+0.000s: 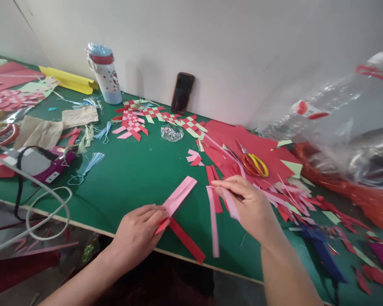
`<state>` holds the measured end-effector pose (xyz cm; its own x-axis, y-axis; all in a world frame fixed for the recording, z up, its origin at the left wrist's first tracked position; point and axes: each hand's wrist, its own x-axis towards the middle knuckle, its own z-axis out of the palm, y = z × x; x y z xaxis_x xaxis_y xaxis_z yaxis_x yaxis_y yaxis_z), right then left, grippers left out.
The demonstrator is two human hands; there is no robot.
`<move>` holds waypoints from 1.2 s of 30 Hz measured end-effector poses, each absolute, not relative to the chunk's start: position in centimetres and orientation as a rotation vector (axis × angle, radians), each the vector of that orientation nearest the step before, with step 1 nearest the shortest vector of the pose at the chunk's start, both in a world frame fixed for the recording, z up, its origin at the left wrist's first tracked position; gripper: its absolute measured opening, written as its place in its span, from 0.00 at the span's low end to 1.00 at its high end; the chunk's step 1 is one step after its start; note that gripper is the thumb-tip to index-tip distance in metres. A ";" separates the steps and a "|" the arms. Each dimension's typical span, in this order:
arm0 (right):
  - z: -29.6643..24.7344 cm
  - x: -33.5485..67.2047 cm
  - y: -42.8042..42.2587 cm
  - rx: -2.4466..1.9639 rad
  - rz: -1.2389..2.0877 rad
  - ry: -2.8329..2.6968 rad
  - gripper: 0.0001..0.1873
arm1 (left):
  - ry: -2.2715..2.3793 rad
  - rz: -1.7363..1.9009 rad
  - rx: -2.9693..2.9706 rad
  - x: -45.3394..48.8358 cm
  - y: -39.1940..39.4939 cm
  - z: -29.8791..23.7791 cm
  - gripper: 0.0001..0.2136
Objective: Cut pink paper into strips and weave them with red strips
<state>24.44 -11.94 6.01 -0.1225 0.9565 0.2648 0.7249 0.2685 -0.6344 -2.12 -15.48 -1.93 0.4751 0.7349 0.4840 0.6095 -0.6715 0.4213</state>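
My left hand [140, 229] is closed on crossed paper strips near the table's front edge. A pink strip [181, 193] points up and right from it, and a red strip [189, 243] slants down to the right. My right hand [245, 199] pinches a folded pink paper strip [214, 233], whose one end hangs down toward the front edge. Two red strips [217, 199] lie on the table just beside the right fingers. Farther back rests a small pink and red woven piece [195, 158].
Woven paper pieces [153, 114], a clear bead dish [172, 133], a phone [182, 92] and a bottle [107, 76] stand along the wall. Scissors [255, 165] lie on red paper [223, 134]. A blue glue gun [324, 250] is at right, tassels [91, 165] and a power strip [52, 163] at left.
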 end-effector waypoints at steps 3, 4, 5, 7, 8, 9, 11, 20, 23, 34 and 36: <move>6.4 24.6 -11.6 -1.557 0.800 -1.851 0.15 | 1.154 0.967 2.526 -2.2 -15.4 -2.3 0.07; 6.4 24.6 -11.7 -1.551 0.889 -1.792 0.16 | 1.153 0.968 2.520 -2.3 -15.4 -2.4 0.07; 6.3 24.5 -11.7 -1.536 0.960 -1.731 0.17 | 1.152 0.972 2.513 -2.3 -15.4 -2.4 0.07; 6.2 24.3 -11.8 -1.512 1.043 -1.645 0.18 | 1.154 0.988 2.500 -2.3 -15.5 -2.4 0.07; 6.3 24.2 -11.8 -1.507 1.059 -1.619 0.18 | 1.155 0.998 2.495 -2.3 -15.5 -2.4 0.07; 6.4 24.1 -11.8 -1.505 1.066 -1.604 0.17 | 1.155 1.003 2.491 -2.3 -15.5 -2.3 0.07; 7.0 23.9 -11.8 -1.479 1.040 -1.614 0.15 | 1.149 1.005 2.481 -2.3 -15.5 -2.3 0.07; 7.6 22.1 -14.2 -1.320 1.176 -2.440 0.10 | 1.158 0.983 2.453 -2.4 -15.7 -2.5 0.07; 6.6 21.9 -14.5 -1.339 1.156 -2.461 0.09 | 1.152 0.981 2.448 -2.4 -15.7 -2.5 0.07; 5.8 22.9 -13.2 -1.418 1.231 -2.367 0.04 | 1.157 1.017 2.448 -2.4 -15.6 -2.9 0.07; 5.4 23.0 -13.1 -1.406 1.294 -2.387 0.03 | 1.157 1.017 2.444 -2.4 -15.6 -3.0 0.07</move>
